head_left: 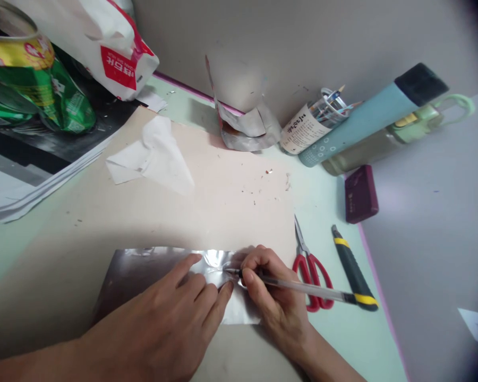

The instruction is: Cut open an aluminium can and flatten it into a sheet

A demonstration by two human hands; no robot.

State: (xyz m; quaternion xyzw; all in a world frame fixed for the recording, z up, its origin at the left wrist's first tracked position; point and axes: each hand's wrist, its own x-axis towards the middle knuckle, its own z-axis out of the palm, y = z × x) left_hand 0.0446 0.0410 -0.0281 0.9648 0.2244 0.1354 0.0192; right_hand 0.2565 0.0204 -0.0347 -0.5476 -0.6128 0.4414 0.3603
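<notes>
A shiny silver metal sheet (143,270) lies on the beige board, its surface dented near the middle. My left hand (183,307) rests on the sheet with fingers spread, pressing it down on both sides of the dented spot. In my right hand (274,297) is a pen (314,289) with a clear barrel and a dark end, gripped close to its tip. That tip touches the sheet between the fingertips of the two hands. My left forearm and hand cover part of the sheet's lower edge.
Red-handled scissors (313,270) and a utility knife (352,268) lie at right. Behind stand a pen holder (306,127), a blue cylinder (366,116), and cut silver metal (247,130). A white tissue (155,154) and crumpled green cans (59,90) are at left.
</notes>
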